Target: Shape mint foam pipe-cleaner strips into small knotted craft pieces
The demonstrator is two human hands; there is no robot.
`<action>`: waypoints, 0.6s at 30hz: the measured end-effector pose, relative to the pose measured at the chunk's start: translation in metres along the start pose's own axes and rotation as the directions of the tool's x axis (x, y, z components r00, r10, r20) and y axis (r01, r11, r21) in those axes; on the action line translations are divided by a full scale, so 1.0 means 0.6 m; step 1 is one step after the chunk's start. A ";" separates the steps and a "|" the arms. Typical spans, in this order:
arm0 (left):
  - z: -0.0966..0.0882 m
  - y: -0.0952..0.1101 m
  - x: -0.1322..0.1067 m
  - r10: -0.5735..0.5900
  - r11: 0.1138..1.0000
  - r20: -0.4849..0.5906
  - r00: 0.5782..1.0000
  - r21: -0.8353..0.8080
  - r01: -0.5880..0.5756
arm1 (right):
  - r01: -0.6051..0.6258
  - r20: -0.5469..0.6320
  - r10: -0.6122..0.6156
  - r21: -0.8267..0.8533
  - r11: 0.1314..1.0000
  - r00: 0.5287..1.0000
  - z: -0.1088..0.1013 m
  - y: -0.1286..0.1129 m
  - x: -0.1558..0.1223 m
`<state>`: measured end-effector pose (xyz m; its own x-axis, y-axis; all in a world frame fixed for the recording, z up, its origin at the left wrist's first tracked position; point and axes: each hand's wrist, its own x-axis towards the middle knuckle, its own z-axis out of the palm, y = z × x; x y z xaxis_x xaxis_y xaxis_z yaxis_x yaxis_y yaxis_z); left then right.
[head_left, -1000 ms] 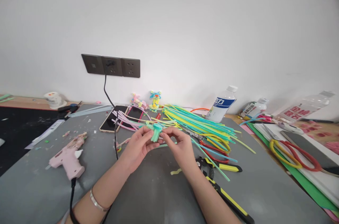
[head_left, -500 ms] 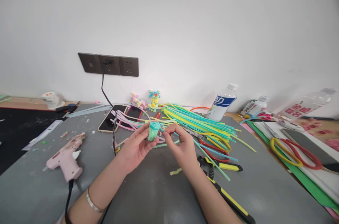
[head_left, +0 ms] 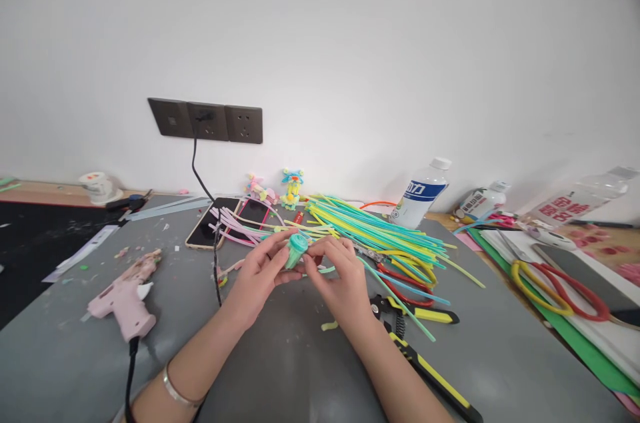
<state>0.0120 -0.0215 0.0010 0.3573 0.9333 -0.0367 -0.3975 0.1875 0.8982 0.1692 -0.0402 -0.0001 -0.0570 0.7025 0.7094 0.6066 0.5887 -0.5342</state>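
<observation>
A person's left hand [head_left: 256, 281] grips a coiled green pipe-cleaner roll [head_left: 297, 246], right hand [head_left: 343, 279] at its side; a pink glue gun [head_left: 129, 309] lies well left of both, wire strippers [head_left: 435, 377] to their right.

The green roll [head_left: 297, 252] now leans to the right; half a second ago it stood straighter. The right hand [head_left: 340, 275] has come in closer, its fingertips just beside the roll.

The left hand [head_left: 260, 276] hides part of the little green roll [head_left: 299, 246] from me. Purple sticks [head_left: 233, 221] cover some of the black phone [head_left: 203, 228]. Both arms [head_left: 395, 363] are cut off at the bottom. Red words [head_left: 557, 211] on the far right bottle [head_left: 593, 193] look too fuzzy to read.
</observation>
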 end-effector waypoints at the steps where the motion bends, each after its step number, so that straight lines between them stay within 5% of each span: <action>1: -0.002 0.000 0.000 0.020 0.999 0.010 1.000 0.045 -0.021 | -0.007 0.001 0.007 0.005 1.000 1.000 0.000 0.001 0.000; 10: -0.011 0.003 0.005 0.144 0.923 0.051 0.988 0.352 -0.153 | -0.171 0.034 0.168 0.145 0.974 0.985 0.003 0.015 -0.002; 18: -0.011 0.005 0.005 0.083 0.957 0.033 0.996 0.277 -0.089 | -0.181 0.066 0.171 0.209 0.961 0.983 0.002 0.009 -0.002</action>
<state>0.0063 -0.0164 0.0008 0.3509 0.9350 0.0523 -0.1781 0.0118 0.9839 0.1719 -0.0373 -0.0043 -0.0046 0.8174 0.5761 0.4279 0.5223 -0.7377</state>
